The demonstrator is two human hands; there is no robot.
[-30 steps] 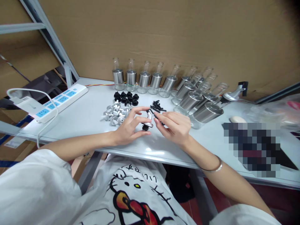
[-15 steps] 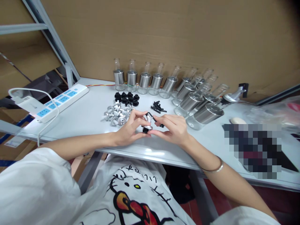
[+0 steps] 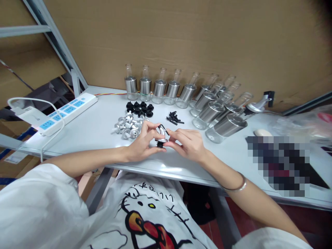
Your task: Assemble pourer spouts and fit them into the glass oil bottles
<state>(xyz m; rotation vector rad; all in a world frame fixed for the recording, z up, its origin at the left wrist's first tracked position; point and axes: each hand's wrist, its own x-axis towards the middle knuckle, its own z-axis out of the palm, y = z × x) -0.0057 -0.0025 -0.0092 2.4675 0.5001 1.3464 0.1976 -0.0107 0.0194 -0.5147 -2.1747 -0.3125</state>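
Above the grey-white table (image 3: 90,128), nr its front edge, held btwn both hands: small silver pourer (image 3: 162,132), approx upright, spout up, black ribbed base (image 3: 160,145) down. Carries a bent black lever (image 3: 161,126) over the spout top, sloping down twd the R side. In L hand (image 3: 144,141), gripped w/ fingers narrowed around it: forefinger up by the lever, thumb low by the ribbed base. In R hand (image 3: 188,142), also narrowed: fingertips at the lever's R end, thumb against the lower part, w/ exact contact too small to tell. On R forearm: thin bangle (image 3: 243,182).

Just behind L hand, piled loosely: silver parts (image 3: 128,126). Behind those, grouped close: black stoppers (image 3: 140,109). Behind R hand: small heap of thin black pieces (image 3: 175,118).

Along the back, in a row curving fwd on R: glass bottles (image 3: 172,89) w/ metal sleeves, in front of cardboard (image 3: 181,34). Nr the row's R end: 2nd pourer (image 3: 259,104) w/ black flap; can't tell if seated in a neck.

On L: power strip (image 3: 90,100) w/ blue sockets, plus white adapter (image 3: 33,117). On R: white rounded obj (image 3: 263,133), clear plastic bag (image 3: 298,129), pixelated patch (image 3: 280,166), unreadable
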